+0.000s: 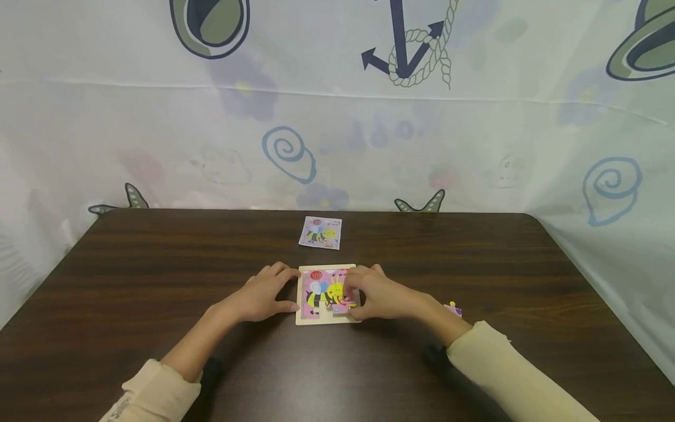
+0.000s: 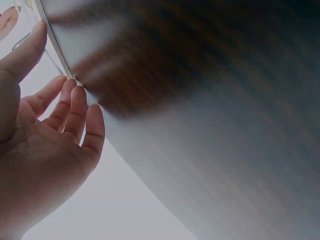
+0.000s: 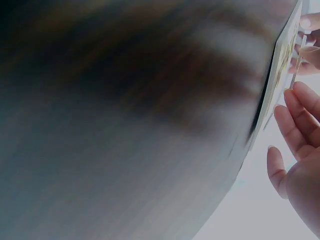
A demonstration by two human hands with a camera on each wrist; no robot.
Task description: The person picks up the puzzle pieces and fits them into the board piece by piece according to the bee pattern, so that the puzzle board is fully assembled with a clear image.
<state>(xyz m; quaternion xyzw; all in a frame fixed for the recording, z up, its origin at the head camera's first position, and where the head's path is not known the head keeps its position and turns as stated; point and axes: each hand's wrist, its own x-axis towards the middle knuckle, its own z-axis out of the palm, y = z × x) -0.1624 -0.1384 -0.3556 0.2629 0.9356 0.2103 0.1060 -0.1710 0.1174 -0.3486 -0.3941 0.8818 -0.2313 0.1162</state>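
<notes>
A jigsaw puzzle board (image 1: pixel 299 293) with a pale wooden rim lies flat on the table, showing a yellow and black bee on pink. A gap without a piece shows at its lower middle. My left hand (image 1: pixel 266 294) touches the board's left rim, thumb and fingers spread apart; its fingertips meet the edge in the left wrist view. Over the board's right side, my right hand (image 1: pixel 381 293) pinches a puzzle piece (image 1: pixel 340 309) at the lower right, tilted above the board. In the right wrist view the thin piece (image 3: pixel 299 60) stands edge-on between thumb and fingers.
A bee picture card (image 1: pixel 320 232) lies behind the board. Another puzzle piece (image 1: pixel 453 309) sits partly hidden behind the right forearm. The dark wooden table (image 1: pixel 158 264) reaches back to a patterned white cloth (image 1: pixel 337 117).
</notes>
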